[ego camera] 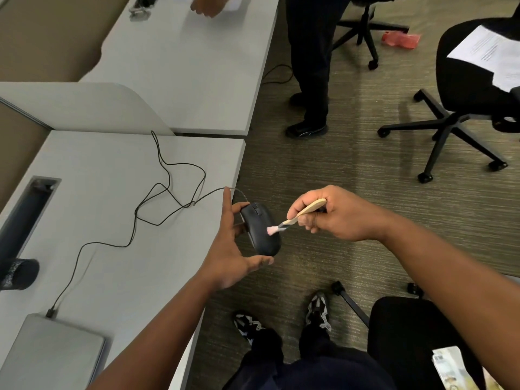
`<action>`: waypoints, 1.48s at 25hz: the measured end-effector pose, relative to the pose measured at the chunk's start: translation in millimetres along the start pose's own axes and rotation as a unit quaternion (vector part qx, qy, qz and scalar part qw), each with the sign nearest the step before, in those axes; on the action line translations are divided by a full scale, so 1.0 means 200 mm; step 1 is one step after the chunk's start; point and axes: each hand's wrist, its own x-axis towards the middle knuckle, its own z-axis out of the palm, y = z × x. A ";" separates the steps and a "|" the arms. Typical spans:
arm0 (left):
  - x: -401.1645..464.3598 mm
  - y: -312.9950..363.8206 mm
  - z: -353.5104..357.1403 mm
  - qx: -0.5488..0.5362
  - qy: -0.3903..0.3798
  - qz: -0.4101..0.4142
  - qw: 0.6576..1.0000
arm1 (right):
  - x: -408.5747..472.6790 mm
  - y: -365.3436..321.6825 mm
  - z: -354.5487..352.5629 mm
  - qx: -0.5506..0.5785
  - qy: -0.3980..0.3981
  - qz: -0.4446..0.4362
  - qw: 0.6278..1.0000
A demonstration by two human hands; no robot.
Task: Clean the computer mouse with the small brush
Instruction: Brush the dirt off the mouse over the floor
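My left hand (233,249) holds a black wired computer mouse (260,232) in the air just past the desk's right edge, thumb at its rear and fingers at its front. My right hand (334,213) grips a small brush (298,216) with a pale wooden handle. Its pink bristles touch the mouse's right side. The mouse's black cable (157,192) loops back across the grey desk (98,170) to a closed grey laptop (47,353).
A black cylinder (19,274) lies at the desk's left edge beside a cable slot (28,212). Another person stands by the far desk (312,80). Black office chairs (472,88) stand on the carpet at right, and one sits beside my feet (416,333).
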 end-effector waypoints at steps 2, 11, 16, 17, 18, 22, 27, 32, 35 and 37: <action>-0.01 0.00 -0.01 -0.003 -0.005 -0.003 1.000 | -0.01 0.01 -0.01 0.010 0.017 -0.006 1.000; -0.01 0.01 -0.01 -0.023 0.008 -0.006 1.000 | -0.04 0.06 0.00 0.070 0.044 0.012 0.997; -0.01 0.07 0.00 -0.037 0.029 0.000 0.999 | -0.04 0.09 0.14 0.143 0.161 0.060 0.975; -0.01 0.08 0.01 -0.040 0.031 0.000 0.999 | -0.04 0.09 0.18 0.157 0.160 0.067 0.972; -0.01 0.09 0.01 -0.041 0.031 0.000 0.999 | -0.04 0.09 0.22 0.180 0.159 0.075 0.968; -0.01 0.11 0.04 -0.019 0.022 0.005 1.000 | -0.02 0.06 0.31 0.293 0.181 0.093 0.934; 0.00 0.09 0.03 0.020 0.017 0.004 1.000 | -0.03 0.03 0.33 0.301 0.211 0.070 0.927; 0.00 0.08 0.01 0.037 0.015 -0.001 0.999 | -0.03 0.00 0.37 0.308 0.229 0.050 0.922; 0.01 0.06 0.00 0.040 0.014 0.000 0.999 | -0.03 0.00 0.37 0.309 0.219 0.046 0.924; 0.01 0.06 0.00 0.037 0.011 -0.005 0.999 | -0.03 0.00 0.37 0.315 0.211 0.042 0.924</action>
